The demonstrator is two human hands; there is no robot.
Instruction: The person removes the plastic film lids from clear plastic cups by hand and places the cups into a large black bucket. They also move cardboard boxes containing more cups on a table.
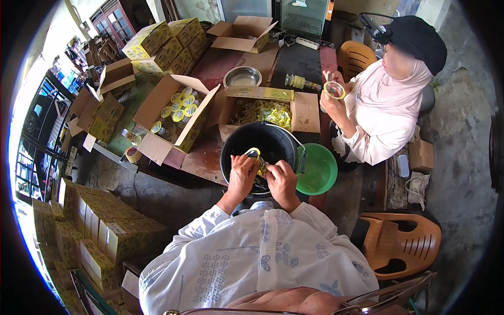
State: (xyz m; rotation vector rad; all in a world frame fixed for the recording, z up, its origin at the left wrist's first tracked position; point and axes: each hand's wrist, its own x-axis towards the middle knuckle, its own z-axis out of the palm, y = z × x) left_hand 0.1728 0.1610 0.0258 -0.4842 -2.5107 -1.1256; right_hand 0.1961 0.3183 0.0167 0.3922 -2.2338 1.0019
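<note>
Over a black bucket [230, 145] with a metal bail handle, my left hand [241, 175] grips a small clear plastic cup [253, 151] with a yellow rim. The fingers of my right hand [282, 179] pinch at the yellow printed wrap [261, 169] on the cup's side; whether the wrap is loose there cannot be made out. Dark shadow hides most of the bucket's inside. Just right of the bucket sits a green plastic basin [323, 173]. Behind it, an open carton [260, 92] contains a heap of crumpled yellow and clear plastic scraps [275, 112].
An open carton [153, 104] of yellow-lidded cups stands left, near a tape roll [133, 154]. A steel bowl [242, 76] and stacked cups [296, 81] lie farther back. At right a co-worker [388, 106] holds a cup [334, 90]. Cartons [126, 236] and an orange chair [417, 244] flank me.
</note>
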